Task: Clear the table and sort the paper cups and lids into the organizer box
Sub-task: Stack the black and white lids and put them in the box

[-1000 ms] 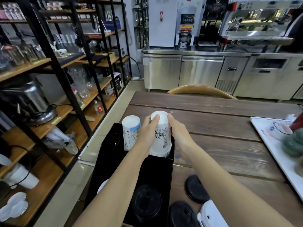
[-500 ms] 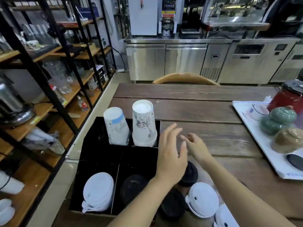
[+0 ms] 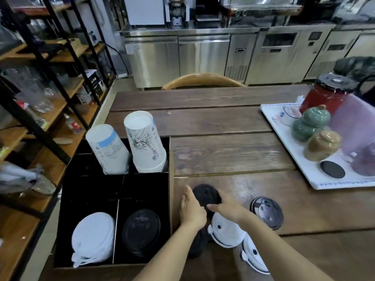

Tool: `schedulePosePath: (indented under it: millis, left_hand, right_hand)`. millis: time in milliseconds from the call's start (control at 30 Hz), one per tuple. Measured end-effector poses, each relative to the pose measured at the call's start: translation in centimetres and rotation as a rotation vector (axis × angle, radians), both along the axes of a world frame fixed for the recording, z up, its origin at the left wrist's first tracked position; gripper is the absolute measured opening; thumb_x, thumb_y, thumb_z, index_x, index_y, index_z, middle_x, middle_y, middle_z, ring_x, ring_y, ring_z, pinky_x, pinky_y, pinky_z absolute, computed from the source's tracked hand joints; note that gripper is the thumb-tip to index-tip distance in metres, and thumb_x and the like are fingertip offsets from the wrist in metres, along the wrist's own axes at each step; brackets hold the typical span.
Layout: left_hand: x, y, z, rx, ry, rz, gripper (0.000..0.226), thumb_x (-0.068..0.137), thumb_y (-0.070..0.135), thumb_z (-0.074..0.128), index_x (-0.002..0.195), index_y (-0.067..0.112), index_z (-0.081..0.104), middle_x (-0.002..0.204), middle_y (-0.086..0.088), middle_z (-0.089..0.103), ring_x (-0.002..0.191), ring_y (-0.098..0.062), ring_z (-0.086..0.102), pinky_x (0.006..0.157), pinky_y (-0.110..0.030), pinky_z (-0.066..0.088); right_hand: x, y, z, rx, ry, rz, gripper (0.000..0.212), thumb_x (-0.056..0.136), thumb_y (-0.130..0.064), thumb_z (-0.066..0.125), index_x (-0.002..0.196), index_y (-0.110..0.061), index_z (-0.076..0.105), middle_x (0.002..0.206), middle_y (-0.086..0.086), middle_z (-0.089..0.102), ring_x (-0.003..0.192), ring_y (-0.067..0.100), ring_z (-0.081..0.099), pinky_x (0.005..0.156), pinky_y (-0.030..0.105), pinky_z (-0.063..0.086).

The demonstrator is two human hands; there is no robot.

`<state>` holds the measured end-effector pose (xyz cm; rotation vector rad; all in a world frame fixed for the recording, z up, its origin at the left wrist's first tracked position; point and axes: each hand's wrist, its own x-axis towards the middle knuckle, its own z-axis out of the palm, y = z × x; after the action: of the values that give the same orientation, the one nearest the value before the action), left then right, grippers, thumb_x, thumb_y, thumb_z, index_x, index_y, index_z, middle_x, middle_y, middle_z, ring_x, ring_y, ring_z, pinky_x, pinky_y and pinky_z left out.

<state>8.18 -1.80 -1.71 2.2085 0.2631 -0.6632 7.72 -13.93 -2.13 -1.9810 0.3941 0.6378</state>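
1. Head view: the left hand (image 3: 191, 209) and the right hand (image 3: 228, 207) sit side by side on the dark wooden plank table (image 3: 233, 151), both at a round black plastic cup lid (image 3: 206, 194) lying flat just right of the organizer.
2. The left hand cups the lid's left edge with fingers extended and loosely spread; the right hand reaches across from the right, its fingertips (image 3: 211, 206) resting on the lid's near rim. Neither hand is clamped shut, and whether the lid is lifted cannot be told.
3. Under and just behind the right wrist lies a white plastic lid (image 3: 225, 232), and a second white lid (image 3: 253, 258) lies nearer the camera, partly hidden by the forearm.
4. Right of the right hand, apart from it, a black lid lying underside up (image 3: 266, 214) rests on the table.
5. Another dark lid (image 3: 197, 244) shows beneath the left forearm (mostly covered).
6. The black divided organizer box (image 3: 171, 159) stands at the table's left edge, touching the left hand's side.
7. Its far compartments hold a stack of upturned white paper cups with a blue band (image 3: 107, 151) and a taller stack of upturned white cups with ink drawings (image 3: 146, 145).
8. Its near compartments hold a pile of white lids (image 3: 93, 238) on the left and a pile of black lids (image 3: 141, 230) on the right.
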Motion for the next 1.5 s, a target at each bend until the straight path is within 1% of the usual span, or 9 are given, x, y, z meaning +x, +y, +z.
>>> schedulePosePath:
  millis: [167,367,500,700,800,900,1167,1367,1500]
  left_hand:
    - [0.5,0.0,0.0,-0.166,-0.06,0.206,0.067,0.086,-0.003,0.056,0.144,0.013,0.03,0.145,-0.009,0.042,0.129,-0.027,0.045,0.103,-0.035,0.042]
    - [1.5,-0.3,2.3,-0.41,-0.123,0.307,0.048,0.081,-0.012,0.059,0.126,0.005,0.054,0.121,-0.007,0.057,0.113,-0.02,0.053,0.086,-0.027,0.04]
    - [2.0,-1.3,3.4,-0.476,-0.092,0.324,0.044,0.08,-0.007,0.066,0.121,0.005,0.056,0.114,-0.005,0.058,0.104,-0.017,0.052,0.092,-0.033,0.047]
    - [1.7,-4.3,4.1,-0.593,-0.014,0.251,0.043,0.081,-0.005,0.066,0.121,0.004,0.056,0.111,-0.006,0.056,0.103,-0.02,0.054,0.087,-0.036,0.051]
    - [1.3,-6.2,4.3,-0.658,0.063,0.229,0.043,0.081,-0.006,0.066,0.122,0.002,0.054,0.114,-0.009,0.057,0.102,-0.025,0.057,0.082,-0.037,0.053]
    - [0.7,-8.2,4.1,-0.705,0.155,0.205,0.036,0.082,-0.006,0.064,0.116,0.005,0.055,0.115,-0.012,0.059,0.104,-0.029,0.06,0.077,-0.038,0.056]
    - [0.1,-11.0,2.7,-0.591,0.211,0.085,0.043,0.084,0.005,0.067,0.124,0.003,0.054,0.126,-0.014,0.057,0.114,-0.03,0.058,0.082,-0.042,0.057]
    - [-0.2,-11.9,1.8,-0.51,0.209,0.066,0.039,0.084,0.005,0.066,0.122,0.001,0.055,0.122,-0.015,0.059,0.11,-0.029,0.057,0.078,-0.039,0.056]
    - [-0.3,-12.2,1.0,-0.399,0.195,0.025,0.031,0.083,0.004,0.067,0.114,0.002,0.058,0.12,-0.014,0.06,0.102,-0.027,0.057,0.079,-0.04,0.057]
  right_hand:
    - [0.2,-0.2,0.0,0.091,-0.106,-0.158,0.045,0.08,-0.016,0.065,0.123,-0.015,0.052,0.118,0.005,0.063,0.108,0.022,0.058,0.098,0.042,0.048]
    - [-0.2,-1.3,1.2,0.075,-0.312,-0.359,0.035,0.079,0.0,0.064,0.112,-0.01,0.061,0.11,0.009,0.065,0.105,0.025,0.059,0.092,0.047,0.052]
    - [-0.3,-2.9,2.5,0.126,-0.412,-0.463,0.036,0.079,0.003,0.065,0.113,-0.009,0.061,0.11,0.005,0.06,0.105,0.021,0.053,0.087,0.034,0.044]
    - [-1.7,-6.5,4.5,0.251,-0.482,-0.572,0.028,0.077,0.005,0.068,0.089,-0.019,0.063,0.087,0.002,0.067,0.091,0.025,0.063,0.085,0.04,0.053]
    - [-2.6,-8.7,4.7,0.263,-0.465,-0.65,0.03,0.075,0.0,0.072,0.102,-0.011,0.063,0.093,0.006,0.067,0.093,0.024,0.064,0.083,0.037,0.053]
    - [-3.7,-10.5,4.9,0.235,-0.462,-0.676,0.032,0.077,0.002,0.07,0.107,-0.006,0.062,0.096,0.007,0.065,0.09,0.018,0.061,0.074,0.02,0.051]
    - [-6.5,-13.2,3.4,0.236,-0.427,-0.756,0.027,0.075,0.007,0.069,0.097,-0.008,0.062,0.086,0.002,0.064,0.08,0.013,0.06,0.06,0.01,0.05]
    - [-6.8,-13.6,2.2,0.167,-0.406,-0.736,0.024,0.078,0.004,0.068,0.099,-0.007,0.062,0.09,0.005,0.063,0.082,0.015,0.059,0.069,0.017,0.047]
    - [-7.0,-14.1,1.0,0.075,-0.29,-0.659,0.038,0.08,-0.004,0.069,0.117,0.0,0.058,0.108,0.01,0.062,0.1,0.023,0.057,0.086,0.031,0.045]
